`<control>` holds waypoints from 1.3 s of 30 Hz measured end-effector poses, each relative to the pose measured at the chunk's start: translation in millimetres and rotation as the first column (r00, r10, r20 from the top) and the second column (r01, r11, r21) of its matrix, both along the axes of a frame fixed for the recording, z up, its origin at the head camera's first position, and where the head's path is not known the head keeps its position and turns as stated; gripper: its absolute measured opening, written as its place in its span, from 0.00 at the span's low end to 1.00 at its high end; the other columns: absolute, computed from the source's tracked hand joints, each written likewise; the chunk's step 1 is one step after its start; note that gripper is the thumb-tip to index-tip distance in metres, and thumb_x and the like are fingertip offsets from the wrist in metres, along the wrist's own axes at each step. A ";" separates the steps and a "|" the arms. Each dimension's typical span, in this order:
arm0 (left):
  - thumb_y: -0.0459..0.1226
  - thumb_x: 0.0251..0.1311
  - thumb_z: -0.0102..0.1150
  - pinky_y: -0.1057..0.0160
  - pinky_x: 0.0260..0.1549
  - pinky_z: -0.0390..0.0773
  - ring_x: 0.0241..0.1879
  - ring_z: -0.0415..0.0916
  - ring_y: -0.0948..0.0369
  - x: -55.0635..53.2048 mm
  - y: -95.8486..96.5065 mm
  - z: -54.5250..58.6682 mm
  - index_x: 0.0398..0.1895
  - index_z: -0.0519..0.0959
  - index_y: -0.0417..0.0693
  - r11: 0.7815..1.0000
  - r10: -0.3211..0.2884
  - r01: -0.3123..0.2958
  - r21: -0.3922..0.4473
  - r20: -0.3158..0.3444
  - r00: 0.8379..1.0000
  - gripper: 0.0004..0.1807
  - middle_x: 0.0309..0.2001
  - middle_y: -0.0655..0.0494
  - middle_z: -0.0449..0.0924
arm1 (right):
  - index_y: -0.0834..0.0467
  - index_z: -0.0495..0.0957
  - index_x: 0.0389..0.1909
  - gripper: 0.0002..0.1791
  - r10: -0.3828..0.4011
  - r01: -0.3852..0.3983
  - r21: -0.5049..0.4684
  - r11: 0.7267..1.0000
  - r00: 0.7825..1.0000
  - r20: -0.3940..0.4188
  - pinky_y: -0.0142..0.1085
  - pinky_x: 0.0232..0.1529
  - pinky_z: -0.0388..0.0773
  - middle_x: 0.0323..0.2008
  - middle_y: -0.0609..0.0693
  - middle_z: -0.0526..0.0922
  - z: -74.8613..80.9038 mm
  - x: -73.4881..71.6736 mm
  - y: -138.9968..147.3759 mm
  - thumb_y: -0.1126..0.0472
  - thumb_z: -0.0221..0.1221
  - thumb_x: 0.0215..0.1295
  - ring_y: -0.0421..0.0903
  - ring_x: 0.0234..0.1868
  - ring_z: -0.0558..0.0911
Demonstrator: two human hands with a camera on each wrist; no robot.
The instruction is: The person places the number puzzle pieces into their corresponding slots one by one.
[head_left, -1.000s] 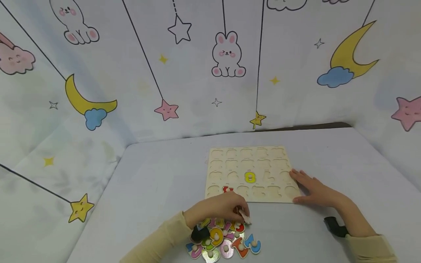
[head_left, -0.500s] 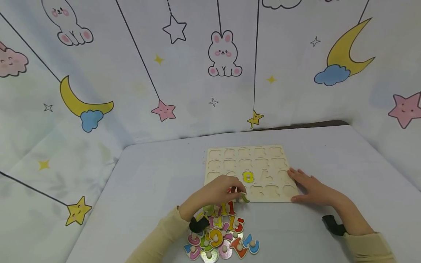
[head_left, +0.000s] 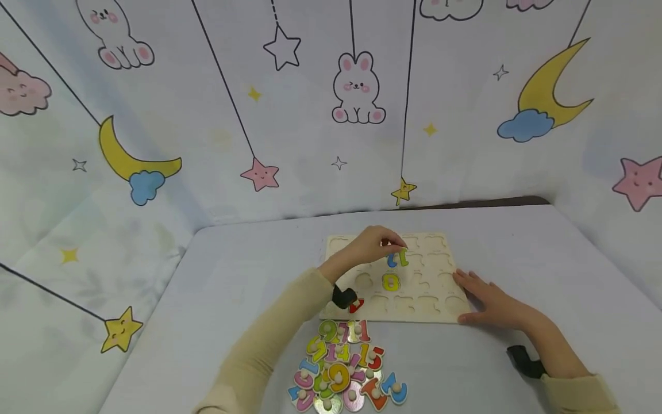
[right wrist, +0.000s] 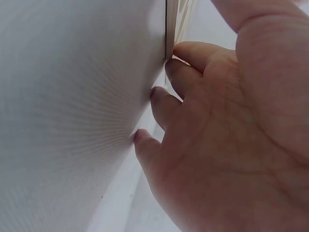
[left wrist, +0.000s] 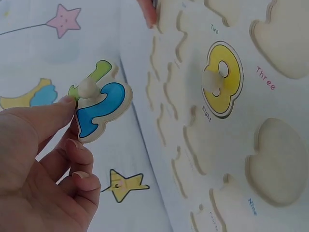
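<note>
A blue-and-green number [left wrist: 115, 95] is pinched in the left hand [head_left: 371, 244] over the board [head_left: 424, 319], whose edge is touched by the unclenched right hand [head_left: 496, 300]. Bodyward of the grip, a yellow eight [head_left: 391, 282] is seated; most visible slots are unfilled, a pile of numbers [head_left: 338, 375] unplaced.

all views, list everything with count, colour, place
board: one, pale wood, on table
eight piece: one, yellow, on board
red piece: one, red, board's near side
held piece: one, blue and green, above board
loose pieces: many, mixed colours, overlapping in front of board
table: one, white, under board
backdrop: one, white, behind table
printed rabbits: two, white, on backdrop
printed moons: two, yellow, backdrop
printed stars and clouds: several, mixed colours, backdrop
wrist devices: two, black, near sleeves
sleeves: two, pale yellow, lower head view
left hand: one, pinching held piece
right hand: one, at board's right edge
</note>
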State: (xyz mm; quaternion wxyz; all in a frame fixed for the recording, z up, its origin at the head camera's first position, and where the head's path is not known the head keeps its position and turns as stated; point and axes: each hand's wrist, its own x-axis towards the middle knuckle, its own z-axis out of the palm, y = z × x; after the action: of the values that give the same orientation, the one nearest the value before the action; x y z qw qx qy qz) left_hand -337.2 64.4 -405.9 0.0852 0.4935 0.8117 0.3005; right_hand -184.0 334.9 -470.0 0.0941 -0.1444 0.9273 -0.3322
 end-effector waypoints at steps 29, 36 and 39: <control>0.34 0.64 0.55 0.74 0.29 0.67 0.30 0.68 0.67 -19.8 61.3 -61.4 0.44 0.84 0.49 0.973 0.192 -0.183 -0.140 0.053 0.980 0.10 0.34 0.63 0.76 | 0.71 0.52 0.68 0.54 0.004 -0.004 0.014 1.000 1.000 -0.016 0.68 0.55 0.39 0.67 0.71 0.50 0.5 0.8 -1.5 0.44 0.66 0.49 0.71 0.66 0.44; 0.33 0.63 0.56 0.74 0.38 0.67 0.37 0.71 0.67 -11.5 57.4 -57.9 0.42 0.83 0.51 0.949 0.146 -0.190 -0.253 -0.184 0.972 0.09 0.38 0.61 0.78 | 0.72 0.52 0.67 0.53 0.006 -0.006 -0.002 1.000 1.000 -0.009 0.67 0.55 0.38 0.67 0.71 0.49 -0.1 0.8 -3.2 0.47 0.67 0.50 0.71 0.66 0.43; 0.34 0.64 0.56 0.73 0.44 0.67 0.42 0.73 0.67 -5.1 52.5 -48.8 0.46 0.82 0.50 0.936 0.104 -0.163 -0.313 -0.197 0.975 0.10 0.42 0.61 0.79 | 0.72 0.52 0.67 0.53 0.012 -0.012 -0.003 1.000 1.000 -0.011 0.68 0.55 0.38 0.67 0.71 0.49 0.0 0.5 -2.8 0.48 0.67 0.50 0.71 0.66 0.43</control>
State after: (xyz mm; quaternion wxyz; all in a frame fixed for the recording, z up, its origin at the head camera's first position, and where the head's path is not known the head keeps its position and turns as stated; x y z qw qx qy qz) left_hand -342.2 116.9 -454.7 0.0727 0.4407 0.8864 0.1217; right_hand -183.5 332.2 -470.0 0.0906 -0.1519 0.9265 -0.3321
